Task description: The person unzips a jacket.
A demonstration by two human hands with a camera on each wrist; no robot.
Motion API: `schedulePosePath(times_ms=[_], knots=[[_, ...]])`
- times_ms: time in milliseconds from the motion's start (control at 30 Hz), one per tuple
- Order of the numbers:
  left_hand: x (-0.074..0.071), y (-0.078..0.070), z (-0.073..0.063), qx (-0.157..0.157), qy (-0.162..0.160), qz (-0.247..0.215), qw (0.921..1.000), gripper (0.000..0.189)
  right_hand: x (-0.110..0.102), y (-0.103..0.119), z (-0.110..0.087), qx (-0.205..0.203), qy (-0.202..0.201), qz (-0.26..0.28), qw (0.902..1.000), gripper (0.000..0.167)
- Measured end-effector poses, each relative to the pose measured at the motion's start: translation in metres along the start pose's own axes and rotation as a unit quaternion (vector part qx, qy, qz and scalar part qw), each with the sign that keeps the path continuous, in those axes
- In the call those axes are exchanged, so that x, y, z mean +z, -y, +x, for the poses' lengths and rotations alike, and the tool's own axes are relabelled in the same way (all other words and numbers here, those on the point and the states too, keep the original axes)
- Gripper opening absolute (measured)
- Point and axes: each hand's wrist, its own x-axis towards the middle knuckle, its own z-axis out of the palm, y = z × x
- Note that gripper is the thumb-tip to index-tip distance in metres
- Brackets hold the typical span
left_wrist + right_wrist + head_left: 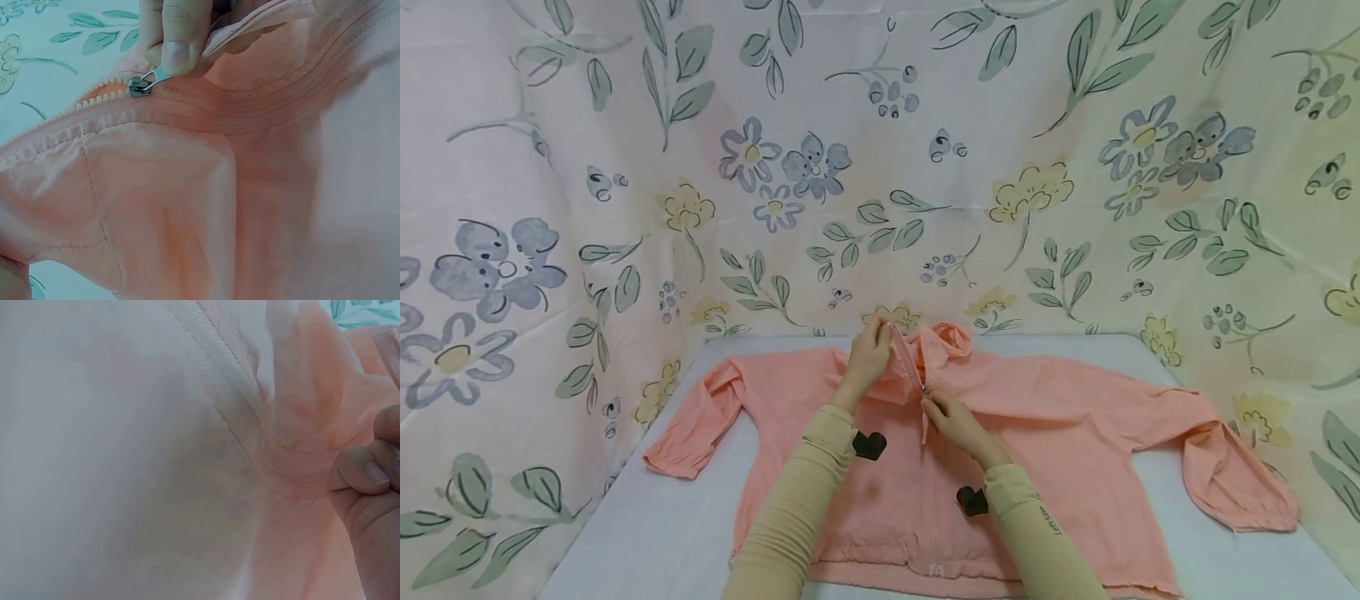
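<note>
A pink zip-up jacket [1045, 467] lies spread front up, with dark heart patches [870, 446] on it. My left hand [870, 354] grips the raised edge of its collar at the far side. Lower and to the right, my right hand [953, 419] pinches the zipper pull. The left wrist view shows the metal zipper slider [140, 86] with a pink fabric strip [250, 28] on its pull, beneath the right thumb. Beyond the slider the teeth [103, 99] are parted. In the right wrist view, curled right-hand fingers [369, 475] show at the edge.
The jacket rests on a white table [625, 525]. Its sleeves stretch out to the left [700, 417] and right [1232, 475]. A floral cloth [880, 167] hangs behind and along both sides.
</note>
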Motion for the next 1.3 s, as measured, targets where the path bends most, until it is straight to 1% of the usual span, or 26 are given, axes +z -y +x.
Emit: schedulePosePath(times_ms=[133,267,400,667,900,1133,1300], knots=[[-0.001,0.000,0.001,-0.005,0.000,-0.002,1.0000,0.014,0.000,0.001,0.000,0.003,-0.001,0.000,1.0000,0.025],[-0.002,-0.001,0.001,-0.003,-0.001,-0.002,1.0000,0.014,-0.001,0.002,0.000,0.004,0.000,0.001,1.0000,0.025],[-0.002,0.001,0.002,-0.005,-0.001,0.002,1.0000,0.015,-0.001,0.001,0.000,-0.003,0.003,0.005,1.0000,0.026],[-0.003,0.002,0.002,-0.026,0.000,-0.004,0.9996,0.018,0.000,-0.005,-0.002,-0.025,0.010,-0.006,0.9996,0.027],[-0.005,-0.001,0.002,-0.024,-0.015,0.003,0.9996,0.018,0.000,-0.005,-0.001,-0.028,0.013,0.002,0.9995,0.027],[-0.005,-0.002,0.001,-0.018,-0.004,0.000,0.9998,0.016,0.002,-0.008,0.000,-0.023,0.009,-0.010,0.9996,0.026],[-0.004,-0.002,0.000,-0.017,-0.008,-0.004,0.9998,0.016,0.003,-0.007,-0.001,-0.015,0.003,-0.011,0.9998,0.026]])
